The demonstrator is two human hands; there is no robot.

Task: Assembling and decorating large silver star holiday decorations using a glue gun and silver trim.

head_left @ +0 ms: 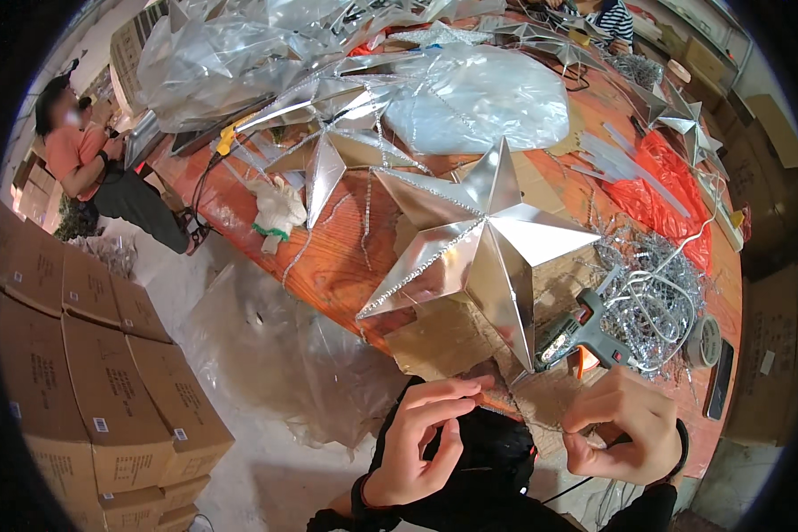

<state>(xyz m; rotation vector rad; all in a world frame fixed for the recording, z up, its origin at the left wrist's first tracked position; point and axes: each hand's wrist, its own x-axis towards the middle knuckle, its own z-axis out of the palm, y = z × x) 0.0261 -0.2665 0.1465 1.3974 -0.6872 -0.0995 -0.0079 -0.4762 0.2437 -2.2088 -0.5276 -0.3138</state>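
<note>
My left hand point(424, 442) hovers at the near edge of the table, fingers loosely bent and thumb apart, with nothing seen in it. Beside the glue gun, my right hand point(625, 426) is curled with thumb and fingertips drawn together; whatever it may pinch is too small or hidden. Ahead of both hands lies a big silver star point(488, 222) on cardboard, a sparkly silver trim running along some of its ridges. The grey-green glue gun point(585, 332) rests by the star's lower right point. A heap of silver tinsel trim point(652, 293) sits to its right.
Clear glue sticks point(625, 164) lie on a red plastic bag point(674, 191). Tape point(703, 341) and a phone point(720, 379) are at the right edge. A white glove point(279, 208), more stars and plastic-wrapped bundles point(479, 97) cover the far side. Cartons point(106, 390) are stacked left; a person point(84, 160) stands beyond.
</note>
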